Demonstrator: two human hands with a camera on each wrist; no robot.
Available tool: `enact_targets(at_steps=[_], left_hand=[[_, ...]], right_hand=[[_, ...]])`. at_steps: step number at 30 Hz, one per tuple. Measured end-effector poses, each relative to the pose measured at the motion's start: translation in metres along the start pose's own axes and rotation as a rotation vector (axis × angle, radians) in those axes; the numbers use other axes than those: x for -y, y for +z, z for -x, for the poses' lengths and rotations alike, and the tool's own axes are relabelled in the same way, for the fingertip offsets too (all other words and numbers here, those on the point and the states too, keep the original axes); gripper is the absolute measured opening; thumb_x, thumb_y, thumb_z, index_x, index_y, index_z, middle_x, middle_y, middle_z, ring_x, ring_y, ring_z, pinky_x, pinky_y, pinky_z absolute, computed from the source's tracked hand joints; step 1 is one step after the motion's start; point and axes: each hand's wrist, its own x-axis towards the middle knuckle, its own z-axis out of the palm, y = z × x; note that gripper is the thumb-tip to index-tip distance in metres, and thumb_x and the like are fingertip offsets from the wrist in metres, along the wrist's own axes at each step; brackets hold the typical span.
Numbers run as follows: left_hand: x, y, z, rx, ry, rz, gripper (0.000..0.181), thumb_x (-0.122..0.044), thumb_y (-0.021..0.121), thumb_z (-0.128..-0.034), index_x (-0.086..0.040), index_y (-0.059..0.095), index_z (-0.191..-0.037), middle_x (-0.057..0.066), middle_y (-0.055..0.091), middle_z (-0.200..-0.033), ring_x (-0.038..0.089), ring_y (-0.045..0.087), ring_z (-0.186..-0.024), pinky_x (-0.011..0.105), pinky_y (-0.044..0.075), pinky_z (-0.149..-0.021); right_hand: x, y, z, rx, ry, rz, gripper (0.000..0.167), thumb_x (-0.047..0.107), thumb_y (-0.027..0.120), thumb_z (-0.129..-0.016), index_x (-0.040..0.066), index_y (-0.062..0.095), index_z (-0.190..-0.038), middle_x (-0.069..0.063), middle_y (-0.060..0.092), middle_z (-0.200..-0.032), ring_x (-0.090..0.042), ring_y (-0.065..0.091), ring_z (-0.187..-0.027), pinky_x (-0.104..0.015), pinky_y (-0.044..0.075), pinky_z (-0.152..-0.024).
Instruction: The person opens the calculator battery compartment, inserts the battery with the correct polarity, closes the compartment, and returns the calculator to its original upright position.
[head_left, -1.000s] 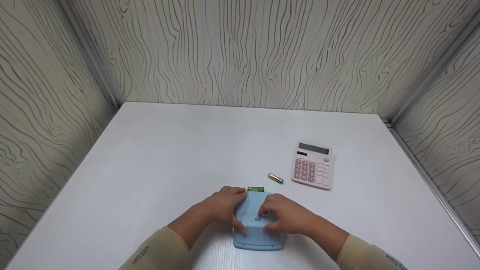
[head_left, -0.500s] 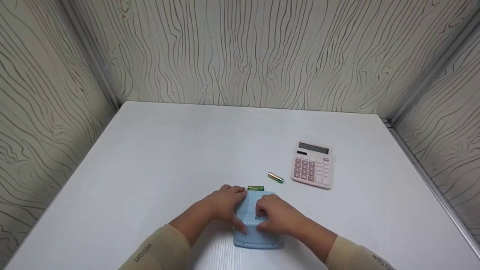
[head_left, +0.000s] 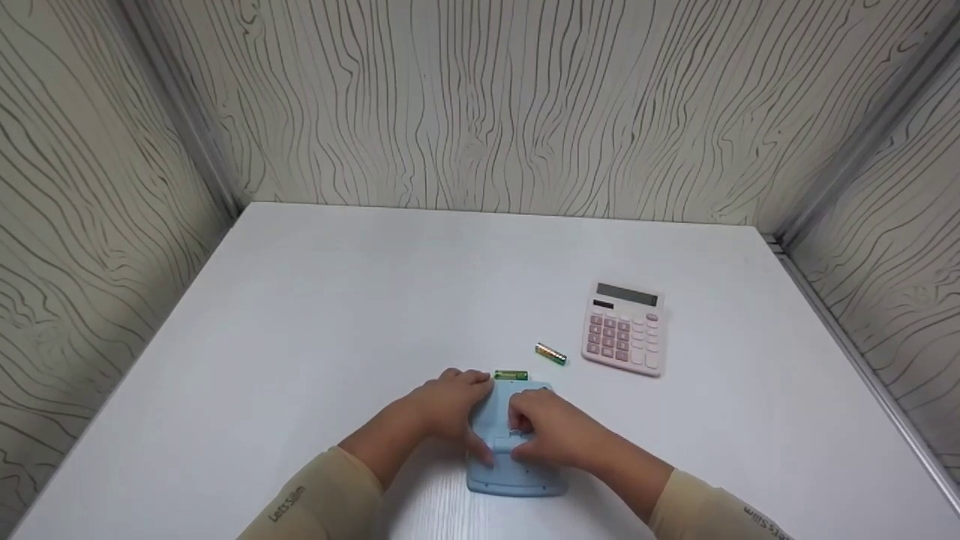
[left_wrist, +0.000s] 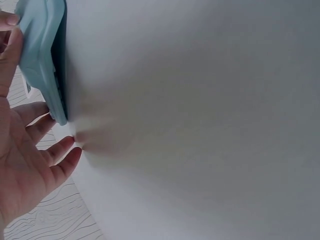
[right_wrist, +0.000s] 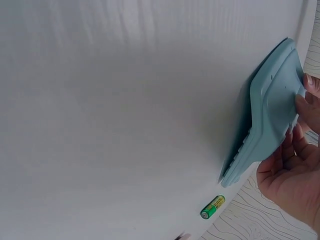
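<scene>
Beige sleeves (head_left: 322, 491) come in closest to us, and just past them what we take for a blue calculator (head_left: 517, 480) lies back side up on the white surface (head_left: 360, 315), centred in front of the person. We see the left hand (head_left: 454, 409) partly spread along its left side, holding it between the thumb on the back and the first fingers at the far edge, while the other fingers fan out beyond. Our right hand (head_left: 551, 427) is bent in tightly, thumb on the back and curled fingertips pinching at a small clip (head_left: 515, 432); whether a nail sits under it, we cannot tell. If the right hand pulls hard at a slant, we judge the fingertips could slip off or the clip could crack, and a light left hold might let the case skid. Just beyond the far edge lies a green battery (head_left: 511, 375), so close that a forward skid could send it rolling. Farther right, a second battery (head_left: 550, 353) lies slanted, also likely to roll if knocked. Beyond that, the pink calculator (head_left: 622, 337) rests face up, well apart from both hands and at little risk, with the patterned wall (head_left: 480, 112) behind everything.
</scene>
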Motion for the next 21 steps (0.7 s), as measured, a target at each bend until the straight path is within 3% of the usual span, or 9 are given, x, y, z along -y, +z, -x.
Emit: enact_targets(at_steps=[9, 21], left_hand=[[0.001, -0.0019, 0.0028, -0.025, 0.046, -0.031, 0.102, -0.063, 0.076, -0.0545, -0.022, 0.038, -0.14, -0.006, 0.035, -0.143, 0.02, 0.034, -0.127, 0.041, 0.039, -0.099], [0.0012, -0.0011, 0.001, -0.011, 0.035, -0.043, 0.103, -0.066, 0.074, -0.0545, -0.024, 0.036, -0.141, -0.007, 0.033, -0.144, 0.02, 0.034, -0.127, 0.042, 0.038, -0.099]], right_hand=[[-0.0036, -0.0016, 0.0003, -0.03, -0.073, -0.102, 0.014, 0.018, 0.068, -0.081, 0.018, 0.053, -0.08, 0.009, 0.05, -0.074, -0.008, 0.047, -0.07, -0.022, 0.042, -0.06], [-0.0033, 0.0003, -0.0022, -0.05, -0.051, -0.122, 0.012, 0.014, 0.062, -0.086, 0.019, 0.054, -0.078, 0.007, 0.049, -0.075, -0.01, 0.047, -0.071, -0.023, 0.042, -0.059]])
